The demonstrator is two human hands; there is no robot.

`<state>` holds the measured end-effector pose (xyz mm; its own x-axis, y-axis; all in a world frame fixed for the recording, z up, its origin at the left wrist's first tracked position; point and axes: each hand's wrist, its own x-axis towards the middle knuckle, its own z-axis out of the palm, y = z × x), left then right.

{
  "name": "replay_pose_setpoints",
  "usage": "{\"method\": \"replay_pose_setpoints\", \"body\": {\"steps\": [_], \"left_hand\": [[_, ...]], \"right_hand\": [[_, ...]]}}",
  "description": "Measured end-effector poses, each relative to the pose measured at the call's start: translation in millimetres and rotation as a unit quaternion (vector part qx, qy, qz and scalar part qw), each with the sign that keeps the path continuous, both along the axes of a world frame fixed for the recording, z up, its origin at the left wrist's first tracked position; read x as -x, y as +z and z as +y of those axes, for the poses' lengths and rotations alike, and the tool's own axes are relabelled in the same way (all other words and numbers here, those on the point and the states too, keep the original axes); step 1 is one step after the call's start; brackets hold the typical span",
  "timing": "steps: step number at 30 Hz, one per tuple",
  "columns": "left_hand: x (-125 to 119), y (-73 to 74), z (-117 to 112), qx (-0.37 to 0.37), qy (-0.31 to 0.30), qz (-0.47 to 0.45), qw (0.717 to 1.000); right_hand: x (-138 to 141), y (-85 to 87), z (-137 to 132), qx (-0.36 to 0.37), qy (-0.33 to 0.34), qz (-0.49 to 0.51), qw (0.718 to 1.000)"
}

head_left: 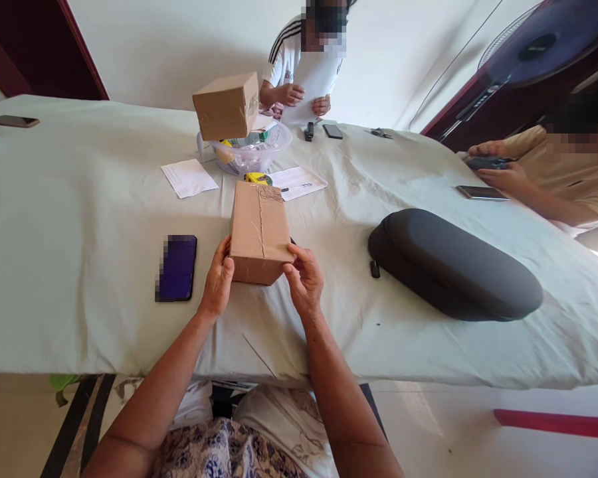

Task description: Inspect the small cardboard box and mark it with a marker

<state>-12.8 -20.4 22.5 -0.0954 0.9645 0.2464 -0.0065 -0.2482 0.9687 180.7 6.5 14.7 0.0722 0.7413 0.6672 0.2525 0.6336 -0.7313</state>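
A brown cardboard box (260,222) with a taped seam along its top is held between my two hands over the cloth-covered table. My left hand (218,280) presses against its left side. On the opposite side, my right hand (305,275) grips the near right corner, thumb and fingers on the cardboard. Just behind the box lies a yellow tape measure (257,178). To the left of my left hand is a dark blue phone (177,269). Whether the box rests on the cloth or is slightly raised, I cannot tell.
Farther back, a second cardboard box (224,106) sits on a clear plastic basin (256,158) with items inside. Paper sheets (189,178) lie nearby. A large dark case (453,265) is at right. One person holds paper across the table; another at right holds a dark device (488,163).
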Motion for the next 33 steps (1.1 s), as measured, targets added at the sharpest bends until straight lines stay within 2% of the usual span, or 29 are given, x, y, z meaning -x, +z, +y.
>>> {"method": "replay_pose_setpoints", "body": {"steps": [3,15,21,28,33], "left_hand": [[-1.9,0.9,-1.0,0.006,-0.013,0.017,1.0],[-2.1,-2.6,-0.4,0.001,0.018,0.045,0.999],[-3.4,-1.9,-4.1,-0.007,0.068,0.096,0.993],[-5.8,-2.4,-7.0,-0.04,0.067,0.123,0.989],[-4.5,-3.1,-6.8,-0.078,0.107,0.125,0.983]], "right_hand": [[0.7,0.0,-0.2,0.001,0.006,-0.003,1.0],[3.8,-2.5,0.0,0.026,0.01,0.0,1.0],[4.5,-2.5,-3.6,0.025,-0.007,-0.001,1.0],[2.3,1.1,-2.2,0.008,-0.033,-0.01,0.999],[1.0,0.0,0.8,0.029,-0.034,-0.041,0.998]]}}
